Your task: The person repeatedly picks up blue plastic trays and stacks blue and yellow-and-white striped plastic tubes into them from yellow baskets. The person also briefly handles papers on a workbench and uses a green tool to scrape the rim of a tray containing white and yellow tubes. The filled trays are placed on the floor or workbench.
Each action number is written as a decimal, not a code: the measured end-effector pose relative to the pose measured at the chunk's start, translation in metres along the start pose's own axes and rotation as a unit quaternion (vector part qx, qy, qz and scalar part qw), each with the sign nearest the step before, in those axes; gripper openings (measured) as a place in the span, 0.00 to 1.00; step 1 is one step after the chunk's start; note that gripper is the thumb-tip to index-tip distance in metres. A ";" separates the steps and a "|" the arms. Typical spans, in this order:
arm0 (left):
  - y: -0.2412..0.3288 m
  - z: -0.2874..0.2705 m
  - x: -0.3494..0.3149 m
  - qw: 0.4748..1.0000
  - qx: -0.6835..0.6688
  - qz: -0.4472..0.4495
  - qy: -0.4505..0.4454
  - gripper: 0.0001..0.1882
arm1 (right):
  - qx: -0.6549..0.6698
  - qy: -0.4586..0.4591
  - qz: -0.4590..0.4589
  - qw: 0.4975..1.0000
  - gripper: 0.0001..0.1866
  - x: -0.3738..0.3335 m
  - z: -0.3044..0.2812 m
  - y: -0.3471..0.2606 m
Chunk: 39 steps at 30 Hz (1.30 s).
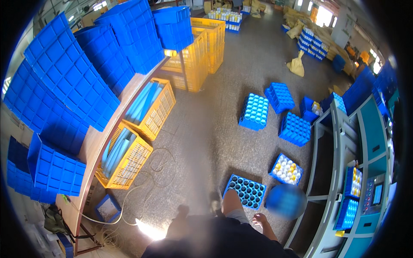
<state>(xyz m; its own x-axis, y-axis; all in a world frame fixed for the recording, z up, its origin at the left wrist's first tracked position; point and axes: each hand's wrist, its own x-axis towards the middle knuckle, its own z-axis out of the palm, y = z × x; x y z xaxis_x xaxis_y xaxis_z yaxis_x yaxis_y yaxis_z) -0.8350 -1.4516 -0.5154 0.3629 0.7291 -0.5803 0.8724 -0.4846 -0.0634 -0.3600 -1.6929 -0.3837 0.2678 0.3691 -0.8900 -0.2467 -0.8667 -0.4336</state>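
My right hand hangs low beside my leg, its fingers loosely bent and apart, with nothing visible in them. Nearest to it on the floor stands a blue crate of round, dark-centred compartments, partly behind my knee. A blurred blue round patch shows just to the right. Farther on lies a blue crate of white and yellow bottles or tubes. At the left, a smeared, dim shape seems to be my left hand; its fingers cannot be made out.
Blue crates stand ahead on the floor. At left, a wooden table carries stacked blue bins; yellow baskets of blue tubes and a loose cable lie beside it. A grey-teal machine lines the right.
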 end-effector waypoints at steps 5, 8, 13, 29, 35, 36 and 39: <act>-0.050 -0.021 -0.015 0.710 -0.601 -0.327 -0.168 0.12 | -0.108 0.066 0.084 0.988 0.10 0.033 -0.018 -0.052; -0.055 -0.040 0.014 0.601 -0.674 -0.399 -0.159 0.09 | -0.182 0.035 0.111 0.976 0.12 0.069 -0.021 -0.083; -0.048 -0.109 0.122 0.549 -0.714 -0.391 -0.189 0.12 | -0.171 0.021 0.089 0.981 0.13 0.147 -0.012 -0.213; -0.175 -0.821 0.470 0.710 -0.380 -0.127 0.579 0.17 | -0.242 -0.026 -0.208 0.947 0.15 0.430 0.018 -0.788; -0.204 -1.063 0.509 0.613 -0.198 -0.165 0.747 0.21 | -0.281 -0.069 -0.029 0.957 0.17 0.448 -0.012 -0.922; -0.207 -1.093 0.517 0.616 -0.148 -0.158 0.758 0.22 | -0.309 -0.090 0.000 0.947 0.19 0.452 -0.019 -0.947; -0.225 -1.158 0.556 0.612 0.132 -0.250 0.739 0.22 | -0.328 -0.028 -0.043 0.943 0.14 0.473 -0.038 -1.016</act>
<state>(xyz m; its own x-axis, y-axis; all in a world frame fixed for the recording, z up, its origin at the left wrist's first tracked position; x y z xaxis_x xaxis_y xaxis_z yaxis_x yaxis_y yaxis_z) -0.4501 -0.3776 0.1165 0.1424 0.3643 0.9203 0.9826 0.0595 -0.1757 0.0525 -0.6506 -0.3583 0.2057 0.4481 -0.8700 0.4080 -0.8473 -0.3399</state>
